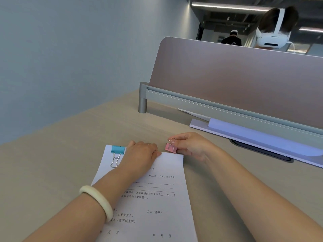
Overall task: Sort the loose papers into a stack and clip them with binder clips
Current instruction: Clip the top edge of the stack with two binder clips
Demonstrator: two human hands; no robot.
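A stack of printed white papers (157, 203) lies on the wooden desk in front of me. A blue binder clip (118, 149) is clamped on its top left corner, one wire handle folded down onto the page. My left hand (142, 152) rests on the top edge of the stack, fingers curled over that edge. My right hand (189, 145) pinches a pink binder clip (171, 147) by its wire handles, right at the stack's top right corner.
A light wooden desk (70, 163) runs to a mauve partition (236, 75) with a grey rail and post (142, 102). A pale blue folder (262, 137) lies by the partition over a cable slot. Two people are behind the partition.
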